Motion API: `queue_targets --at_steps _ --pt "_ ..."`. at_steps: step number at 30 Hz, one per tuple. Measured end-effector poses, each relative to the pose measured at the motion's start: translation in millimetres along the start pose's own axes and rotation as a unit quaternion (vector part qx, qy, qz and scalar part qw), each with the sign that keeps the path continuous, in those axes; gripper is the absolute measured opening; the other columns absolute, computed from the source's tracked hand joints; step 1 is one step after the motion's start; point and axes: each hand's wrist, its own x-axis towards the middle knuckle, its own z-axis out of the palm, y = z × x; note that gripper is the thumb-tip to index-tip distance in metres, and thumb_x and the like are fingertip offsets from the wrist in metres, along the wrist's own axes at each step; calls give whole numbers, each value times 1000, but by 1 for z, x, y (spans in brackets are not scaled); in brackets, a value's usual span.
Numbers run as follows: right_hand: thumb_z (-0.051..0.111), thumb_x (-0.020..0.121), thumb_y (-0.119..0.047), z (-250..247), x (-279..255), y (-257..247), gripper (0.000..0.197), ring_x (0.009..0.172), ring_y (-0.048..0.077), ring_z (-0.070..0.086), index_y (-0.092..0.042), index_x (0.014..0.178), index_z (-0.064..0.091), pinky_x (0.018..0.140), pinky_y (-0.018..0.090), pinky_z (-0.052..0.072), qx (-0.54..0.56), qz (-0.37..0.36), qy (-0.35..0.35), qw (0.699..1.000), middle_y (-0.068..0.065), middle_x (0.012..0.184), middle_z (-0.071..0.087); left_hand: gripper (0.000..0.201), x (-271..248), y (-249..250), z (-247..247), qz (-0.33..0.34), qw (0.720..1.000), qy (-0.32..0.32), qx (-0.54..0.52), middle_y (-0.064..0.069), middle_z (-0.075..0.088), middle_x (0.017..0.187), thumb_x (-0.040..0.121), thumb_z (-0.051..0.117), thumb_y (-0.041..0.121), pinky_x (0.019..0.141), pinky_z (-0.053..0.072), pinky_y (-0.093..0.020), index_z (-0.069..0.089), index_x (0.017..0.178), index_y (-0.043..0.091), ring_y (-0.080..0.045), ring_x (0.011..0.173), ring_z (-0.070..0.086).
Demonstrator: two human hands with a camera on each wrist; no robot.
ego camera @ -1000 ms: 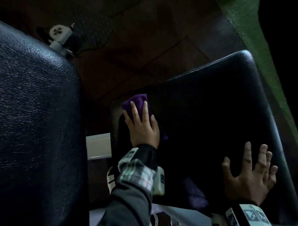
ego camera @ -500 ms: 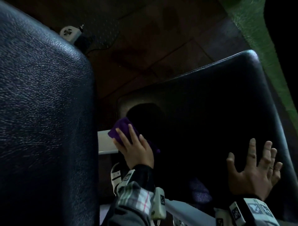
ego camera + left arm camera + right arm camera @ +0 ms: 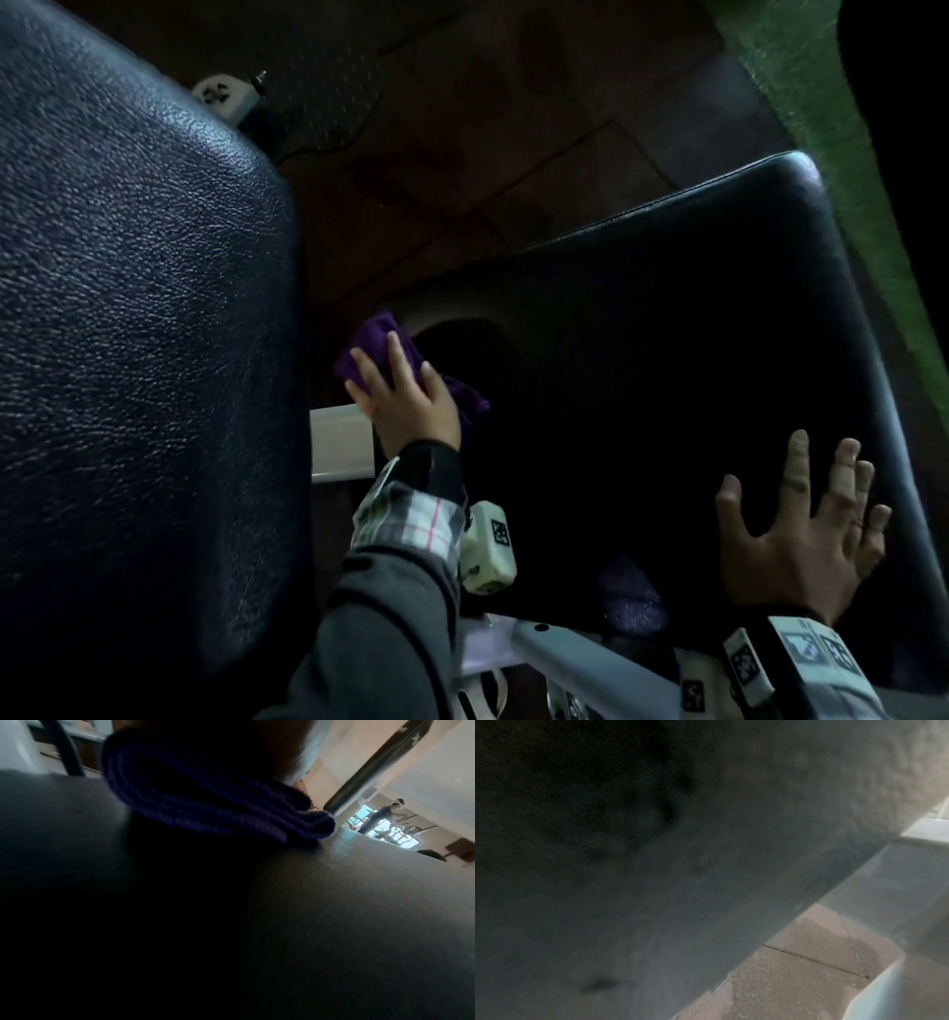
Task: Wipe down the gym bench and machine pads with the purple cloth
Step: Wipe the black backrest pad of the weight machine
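The purple cloth point(image 3: 377, 339) is bunched under my left hand point(image 3: 405, 406), whose fingers lie fairly straight on top and press it against the left edge of the black seat pad point(image 3: 642, 334). In the left wrist view the folded cloth point(image 3: 205, 801) lies on the dark pad point(image 3: 334, 912). My right hand point(image 3: 801, 534) rests flat on the pad's near right part with fingers spread and holds nothing. The right wrist view shows only blurred pad surface point(image 3: 654, 862) and floor.
A large black back pad point(image 3: 128, 308) fills the left side. A white frame bar point(image 3: 339, 442) runs between the two pads, with more white frame below. Beyond the pads are dark floor tiles point(image 3: 462, 128), a white fitting point(image 3: 223, 95) and green turf point(image 3: 801, 77).
My left hand slid the cloth back toward me along the pad's left edge, then pushed it forward again. The right hand has stayed flat in the same place.
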Motion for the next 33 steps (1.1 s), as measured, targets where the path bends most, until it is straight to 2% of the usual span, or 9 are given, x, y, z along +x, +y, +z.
queue_targets --at_steps 4,8,11,15,19,23,26,30,33 --pt "37 83 -54 0 0 1 72 145 25 9 -21 146 29 115 47 5 -2 -1 2 1000 10 156 13 55 -37 -24 -9 -49 999 -2 3 -17 11 160 99 48 24 116 12 -48 29 150 19 -47 142 11" --pt "37 83 -54 0 0 1 72 145 24 9 -22 146 29 116 47 5 4 0 1 1000 10 156 13 53 -86 -24 -1 67 996 -30 46 -20 16 158 96 38 34 112 14 -58 42 145 14 -56 139 12" --pt "37 83 -54 0 -1 1 72 145 25 10 -21 146 30 116 47 5 1 -3 3 1000 11 156 14 56 -89 -13 9 134 987 -31 87 -19 20 157 93 35 39 108 14 -56 44 144 17 -54 139 14" --pt "37 82 -54 0 0 0 72 145 23 7 -21 147 29 116 48 5 5 -1 1 1000 10 157 13 56 -51 4 12 103 993 -26 52 -9 14 161 92 36 48 115 7 -47 40 146 30 -46 145 5" --pt "37 84 -54 1 -1 0 71 145 25 10 -21 146 30 116 48 7 4 -4 10 1000 11 156 15 55 -18 4 4 88 995 -36 25 -9 12 161 93 50 41 117 5 -43 40 145 29 -42 146 2" --pt "37 84 -54 0 0 2 71 145 23 8 -23 147 28 116 49 6 4 -2 5 1000 10 157 13 56 -23 -16 -9 104 994 -42 6 -10 13 161 89 44 31 114 0 -29 40 145 27 -40 146 5" --pt "38 84 -54 1 -1 3 71 145 23 8 -23 147 28 116 49 6 10 -7 9 1000 10 157 13 52 -42 -43 -18 87 995 -42 11 -10 11 161 95 45 27 117 7 -36 37 146 28 -37 147 7" --pt "39 85 -53 2 -2 4 70 145 25 11 -20 146 31 116 49 8 9 -16 21 1000 11 156 15 63 -83 -77 -28 50 998 -23 13 -14 17 159 88 28 48 116 18 -42 37 147 27 -37 145 17" --pt "38 85 -53 3 -1 5 70 144 27 13 -19 146 32 116 49 9 12 -20 25 999 13 155 16 62 -121 -84 -28 43 999 -17 9 -11 14 160 90 27 46 116 13 -45 36 147 26 -38 146 10"
